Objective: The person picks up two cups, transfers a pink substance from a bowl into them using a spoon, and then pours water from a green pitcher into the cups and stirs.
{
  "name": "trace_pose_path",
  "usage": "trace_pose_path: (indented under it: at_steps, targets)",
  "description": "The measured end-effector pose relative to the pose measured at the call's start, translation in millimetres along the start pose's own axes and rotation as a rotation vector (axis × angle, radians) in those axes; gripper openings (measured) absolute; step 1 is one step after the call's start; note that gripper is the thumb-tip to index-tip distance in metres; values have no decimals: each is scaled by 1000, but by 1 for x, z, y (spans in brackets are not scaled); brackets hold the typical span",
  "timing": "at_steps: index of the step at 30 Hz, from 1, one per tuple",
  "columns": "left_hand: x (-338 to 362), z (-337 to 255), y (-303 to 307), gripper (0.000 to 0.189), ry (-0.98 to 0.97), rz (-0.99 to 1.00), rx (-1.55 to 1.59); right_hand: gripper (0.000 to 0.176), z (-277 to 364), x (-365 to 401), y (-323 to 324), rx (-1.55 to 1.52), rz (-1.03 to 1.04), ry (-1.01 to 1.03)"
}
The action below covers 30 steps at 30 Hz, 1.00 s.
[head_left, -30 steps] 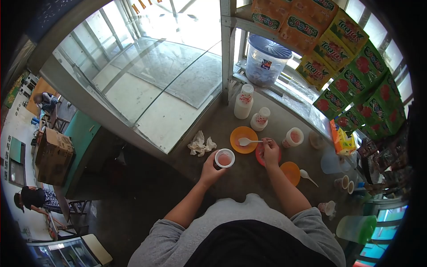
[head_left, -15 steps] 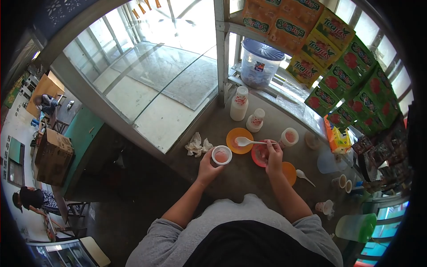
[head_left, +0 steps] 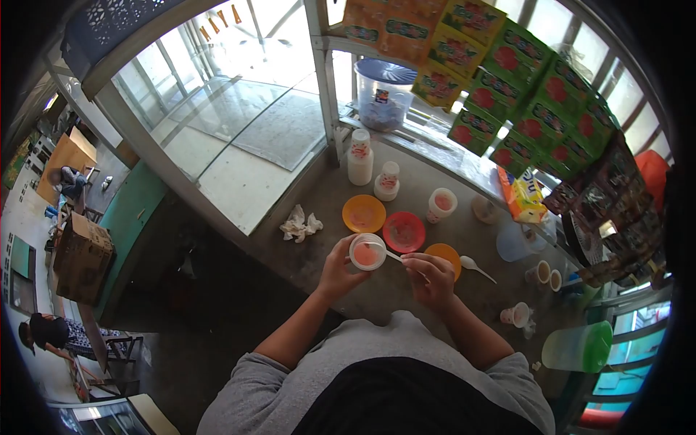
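Note:
My left hand (head_left: 338, 270) is wrapped round a white cup (head_left: 367, 252) with something pink inside. In my right hand (head_left: 429, 277), the fingers pinch the handle of a white spoon (head_left: 392, 256), whose bowl end dips into the cup. Just beyond the cup lie an orange plate (head_left: 363, 213) and a red plate (head_left: 404, 231), both with pinkish residue. Another orange plate (head_left: 443, 255) is partly hidden behind my right hand, and a second white spoon (head_left: 478, 269) rests beside it. A filled cup (head_left: 441, 204) stands past the red plate.
Stacked cups (head_left: 359, 157) stand at the back, near a lidded tub (head_left: 382, 94). Crumpled tissue (head_left: 300, 225) lies left. Hanging sachets (head_left: 510, 65) crowd the upper right. A tipped cup (head_left: 515, 315) and a green-lidded container (head_left: 578, 346) are at right. Two people are far left.
The spoon has come from over the plates into the cup as my right hand moved down and left. My left hand keeps its hold on the cup. The camera view has turned right.

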<state>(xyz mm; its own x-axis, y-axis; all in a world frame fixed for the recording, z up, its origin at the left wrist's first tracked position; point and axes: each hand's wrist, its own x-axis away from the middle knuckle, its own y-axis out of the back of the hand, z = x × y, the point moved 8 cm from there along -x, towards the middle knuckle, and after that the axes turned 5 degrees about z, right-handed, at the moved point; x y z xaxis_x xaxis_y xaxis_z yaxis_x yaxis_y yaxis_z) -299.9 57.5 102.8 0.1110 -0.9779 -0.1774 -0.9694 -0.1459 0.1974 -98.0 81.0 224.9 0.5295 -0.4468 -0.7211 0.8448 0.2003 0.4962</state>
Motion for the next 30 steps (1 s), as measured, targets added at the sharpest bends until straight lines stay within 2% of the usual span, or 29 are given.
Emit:
trace_pose_path:
  at_steps: [9, 11, 13, 15, 17, 21, 23, 27, 30]
  targets:
    - [21, -28, -123, 77, -22, 208, 31, 12, -8, 71, 71, 82, 119, -299]
    - [30, -34, -157, 76, -8, 246, 58, 12, -18, 101, 84, 38, 225, -492]
    - [41, -37, -192, 75, 6, 282, 83, 12, -21, 122, 111, 30, 181, -543]
    - [51, -36, -228, 74, 17, 332, 182, 12, -23, 143, 137, 22, 134, -591]
    - [62, -35, -262, 73, 54, 378, 191, 11, -25, 167, 148, 59, 283, -655]
    - [87, -19, -323, 74, 75, 461, 144, 11, -33, 215, 181, 42, 181, -654]
    - [99, -13, -343, 74, 97, 462, 142, 12, -43, 247, 183, 57, 265, -825]
    - [117, -11, -366, 74, 106, 427, 195, 13, -48, 271, 196, 1, 153, -801]
    - [121, -11, -373, 71, 102, 419, 122, 13, -43, 281, 197, 69, 247, -765]
